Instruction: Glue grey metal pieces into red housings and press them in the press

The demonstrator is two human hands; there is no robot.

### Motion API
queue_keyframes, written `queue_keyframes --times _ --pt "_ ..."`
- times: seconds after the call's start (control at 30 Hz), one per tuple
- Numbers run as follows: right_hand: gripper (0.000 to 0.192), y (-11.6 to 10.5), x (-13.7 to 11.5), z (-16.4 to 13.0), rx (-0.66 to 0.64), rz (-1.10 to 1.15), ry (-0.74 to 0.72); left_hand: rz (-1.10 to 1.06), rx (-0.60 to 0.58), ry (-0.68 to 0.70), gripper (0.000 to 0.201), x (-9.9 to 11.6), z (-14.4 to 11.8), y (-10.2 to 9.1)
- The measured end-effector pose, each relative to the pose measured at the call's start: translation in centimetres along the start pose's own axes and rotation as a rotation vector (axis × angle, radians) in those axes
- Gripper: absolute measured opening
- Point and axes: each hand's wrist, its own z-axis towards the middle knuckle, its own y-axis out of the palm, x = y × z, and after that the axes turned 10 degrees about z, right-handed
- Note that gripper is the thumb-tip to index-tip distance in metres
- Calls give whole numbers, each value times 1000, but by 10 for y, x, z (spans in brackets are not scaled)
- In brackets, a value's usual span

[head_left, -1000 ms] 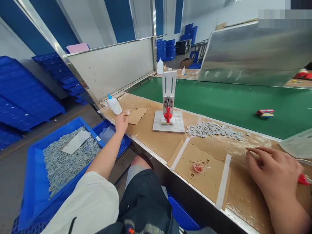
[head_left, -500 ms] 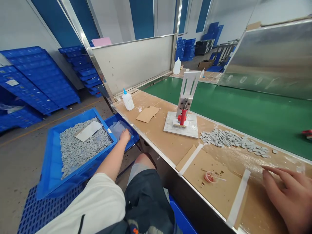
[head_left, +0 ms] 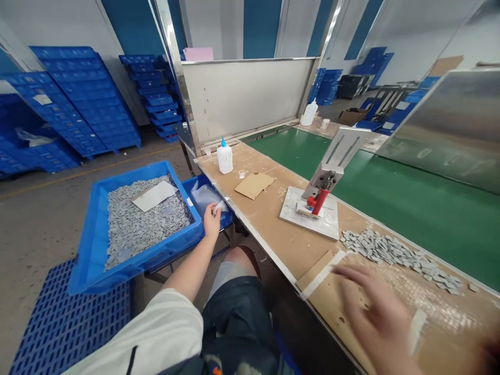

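Observation:
My left hand (head_left: 212, 221) reaches over a blue tray (head_left: 227, 220) beside the table. Its thumb and fingers are closed on a translucent plastic bag (head_left: 203, 196), a whitish bit of which sticks out past the fingertips. My right hand (head_left: 377, 312) hovers above the cardboard-covered near part of the table, smeared by motion. Its fingers look stretched out and apart, with nothing visible in them. Beyond it lies a pile of small grey tiles (head_left: 394, 252). A metal fixture with a red-handled clamp (head_left: 320, 202) stands on a pale base plate (head_left: 291, 205), between my hands.
Left of the tray, a large blue bin (head_left: 84, 250) holds many grey tiles with a pale card (head_left: 154, 196) on top. On the table are a blue-capped bottle (head_left: 225, 159) and a cardboard piece (head_left: 254, 185). A green conveyor belt (head_left: 390, 179) runs behind.
My right hand has moved left across the table toward the fixture. My left hand has lifted slightly, with a bit of plastic now showing in its fingers. The view has shifted.

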Motion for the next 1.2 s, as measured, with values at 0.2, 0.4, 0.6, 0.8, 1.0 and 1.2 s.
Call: queue_keyframes --times 0.2,0.4,0.6,0.8,1.0,1.2 --pt "36 204 -21 68 -554 172 -50 -174 34 93 29 -7 -41 -8" --pt "44 281 -10 91 -793 -160 40 -57 27 400 20 -28 -69 -32" --pt "27 276 2 87 -809 -361 -62 393 -408 784 34 -24 -56 -52" --pt "23 263 8 86 -835 -367 -89 614 -607 647 15 -7 -38 -40" --pt "28 232 -12 82 -398 252 49 607 -445 408 20 14 -12 -13" --pt "32 186 -28 90 125 826 471 499 -321 250 24 29 8 12"
